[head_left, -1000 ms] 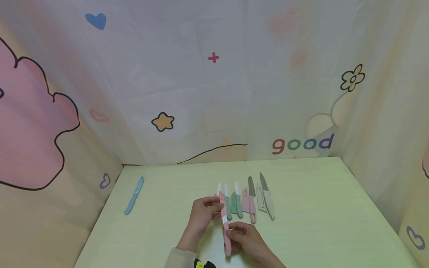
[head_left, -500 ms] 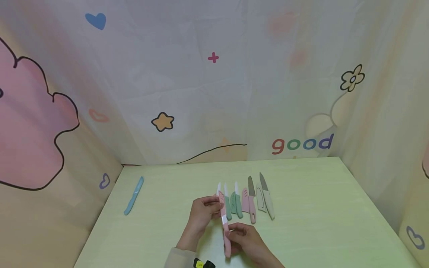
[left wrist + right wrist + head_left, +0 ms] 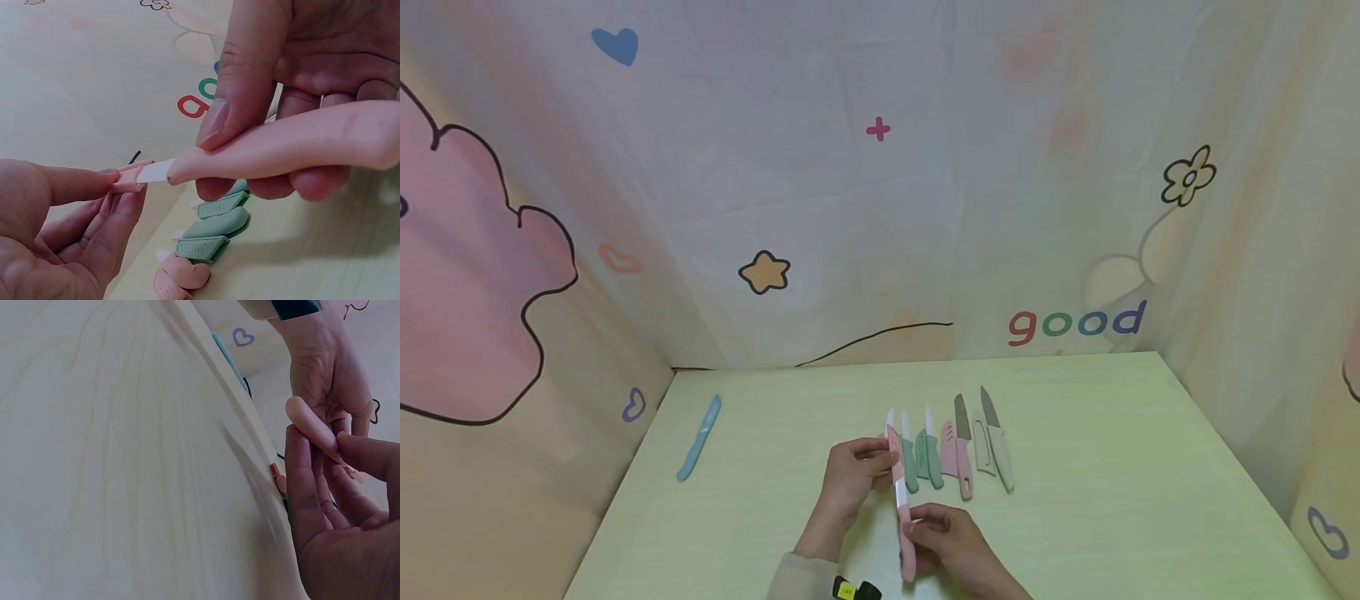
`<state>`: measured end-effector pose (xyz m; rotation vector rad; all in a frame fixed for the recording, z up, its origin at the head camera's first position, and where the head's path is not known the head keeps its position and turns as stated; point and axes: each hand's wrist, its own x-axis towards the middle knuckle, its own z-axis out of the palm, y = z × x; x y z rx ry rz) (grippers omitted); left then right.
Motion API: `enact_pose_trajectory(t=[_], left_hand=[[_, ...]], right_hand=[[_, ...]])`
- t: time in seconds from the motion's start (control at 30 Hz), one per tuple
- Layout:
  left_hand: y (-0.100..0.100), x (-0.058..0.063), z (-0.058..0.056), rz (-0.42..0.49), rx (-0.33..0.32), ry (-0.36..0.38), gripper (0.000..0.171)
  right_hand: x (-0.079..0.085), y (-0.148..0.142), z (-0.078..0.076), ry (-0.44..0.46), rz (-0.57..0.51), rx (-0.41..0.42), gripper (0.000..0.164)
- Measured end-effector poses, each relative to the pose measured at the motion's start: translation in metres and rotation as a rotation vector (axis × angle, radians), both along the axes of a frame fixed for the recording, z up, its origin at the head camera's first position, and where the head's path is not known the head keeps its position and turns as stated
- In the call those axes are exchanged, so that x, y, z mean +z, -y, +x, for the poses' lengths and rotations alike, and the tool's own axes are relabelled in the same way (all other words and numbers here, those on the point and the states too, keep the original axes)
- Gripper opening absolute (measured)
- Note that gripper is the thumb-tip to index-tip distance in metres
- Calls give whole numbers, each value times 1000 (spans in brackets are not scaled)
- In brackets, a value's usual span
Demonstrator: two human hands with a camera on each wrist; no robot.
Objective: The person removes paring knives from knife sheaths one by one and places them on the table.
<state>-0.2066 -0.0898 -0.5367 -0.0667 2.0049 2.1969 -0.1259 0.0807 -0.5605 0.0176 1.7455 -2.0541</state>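
Above the near middle of the table, a pink paring knife (image 3: 907, 554) with a white blade is partly inside its pink sheath (image 3: 896, 454). My left hand (image 3: 848, 483) pinches the sheath between thumb and fingers. The knife's handle is in the grip of my right hand (image 3: 953, 540), thumb on one side and fingers on the other. A bare stretch of white blade (image 3: 156, 171) shows between sheath and handle in the left wrist view; the tip is hidden inside. Just beyond the left hand lies another pink knife (image 3: 187, 272), mostly covered in the head view.
To the right lie two green knives (image 3: 933, 462), a pink knife with a grey blade (image 3: 965, 471) and a beige knife (image 3: 1002, 458), with sheaths beside them. A light blue knife (image 3: 702, 437) lies alone at the left. A printed curtain (image 3: 820, 208) stands behind the table.
My right hand has drawn the handle slightly toward me, so more white blade shows outside the sheath. The left hand has hardly moved; the knives on the table lie as before.
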Motion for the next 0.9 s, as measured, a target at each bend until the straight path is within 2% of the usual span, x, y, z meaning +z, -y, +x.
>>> enact_pose_trajectory(t=[0.37, 0.6, 0.9], left_hand=[[2, 0, -1, -25, 20, 8, 23], [3, 1, -1, -29, 19, 13, 21], [3, 0, -2, -36, 26, 7, 21]], right_hand=[[-4, 0, 2, -1, -2, 25, 33], [-1, 0, 4, -11, 26, 31, 32], [0, -2, 8, -19, 7, 37, 33]])
